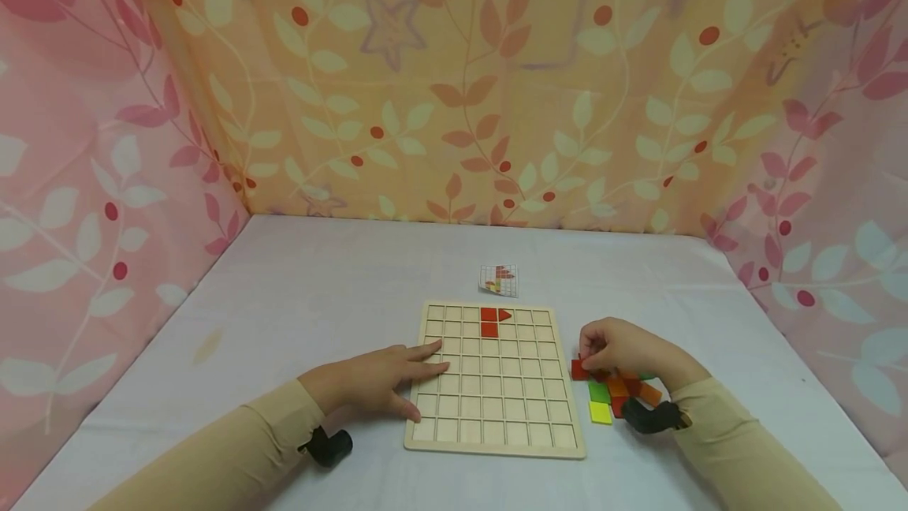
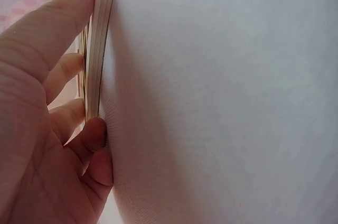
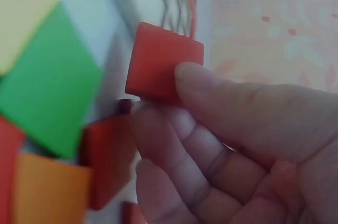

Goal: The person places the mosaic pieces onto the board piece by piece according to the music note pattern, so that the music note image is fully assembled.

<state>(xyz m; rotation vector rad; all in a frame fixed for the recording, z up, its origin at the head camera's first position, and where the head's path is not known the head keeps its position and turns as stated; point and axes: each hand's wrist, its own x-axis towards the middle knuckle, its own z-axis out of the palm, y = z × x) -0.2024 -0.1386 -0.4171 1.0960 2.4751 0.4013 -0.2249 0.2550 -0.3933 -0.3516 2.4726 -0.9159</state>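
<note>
A wooden grid board (image 1: 496,452) lies flat on the white table. Two red square tiles (image 1: 489,330) and a red triangle tile (image 1: 504,315) sit in its cells near the far edge. My left hand (image 1: 379,377) rests on the board's left edge with fingers spread; in the left wrist view the thumb (image 2: 68,18) lies against the board's side. My right hand (image 1: 624,349) pinches a red square tile (image 3: 161,63) between thumb and fingers, over the pile of coloured tiles right of the board. Part of that pile is hidden under the hand.
A small printed card (image 1: 499,281) showing a coloured grid pattern lies behind the board. Beside the board, the pile includes a yellow tile (image 1: 600,413), a green tile (image 1: 599,393) and an orange tile (image 1: 649,394). Patterned curtains (image 1: 454,85) enclose the table at the back and sides.
</note>
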